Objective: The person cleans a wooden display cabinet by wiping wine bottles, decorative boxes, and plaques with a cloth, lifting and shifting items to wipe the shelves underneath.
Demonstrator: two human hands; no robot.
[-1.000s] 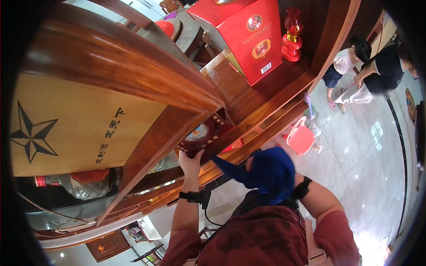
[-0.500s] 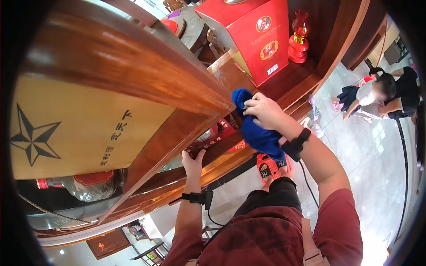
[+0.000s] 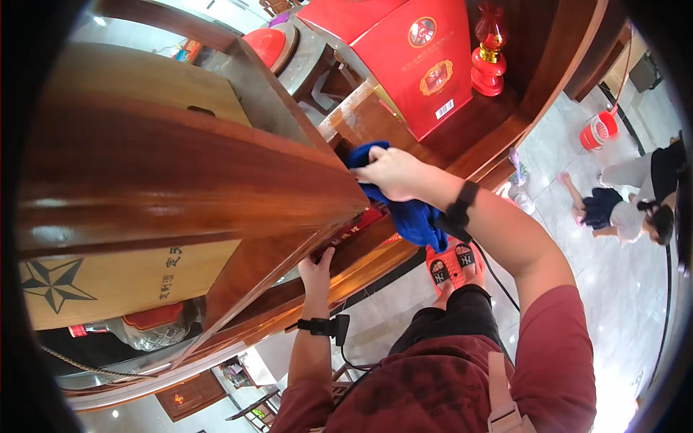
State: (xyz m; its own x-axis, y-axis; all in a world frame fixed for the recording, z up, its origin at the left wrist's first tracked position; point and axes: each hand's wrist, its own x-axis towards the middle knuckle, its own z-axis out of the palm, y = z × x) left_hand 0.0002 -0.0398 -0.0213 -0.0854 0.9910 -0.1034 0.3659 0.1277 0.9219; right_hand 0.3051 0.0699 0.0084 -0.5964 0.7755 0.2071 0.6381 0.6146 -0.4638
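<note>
Blue cloth point(image 3: 420, 225) is bunched in your right hand point(image 3: 393, 175), overlapping the end of the varnished wooden beam point(image 3: 180, 169). Leftmost sits the star-printed carton point(image 3: 144, 278), with a clear glass bottle point(image 3: 155, 333) just below it in view. Next, your left hand point(image 3: 316, 274) is at the shelf edge beside a dark red lettered box point(image 3: 348, 234), thumb spread from the fingers; whether it grips, you cannot tell. A second ago your right hand had the cloth out over the floor; now it has come up and leftward, so the cloth seems to meet the wood. Right of it stand the red gift box point(image 3: 415, 68) and the red oil lamp point(image 3: 489, 73), both clear of your fingers.
</note>
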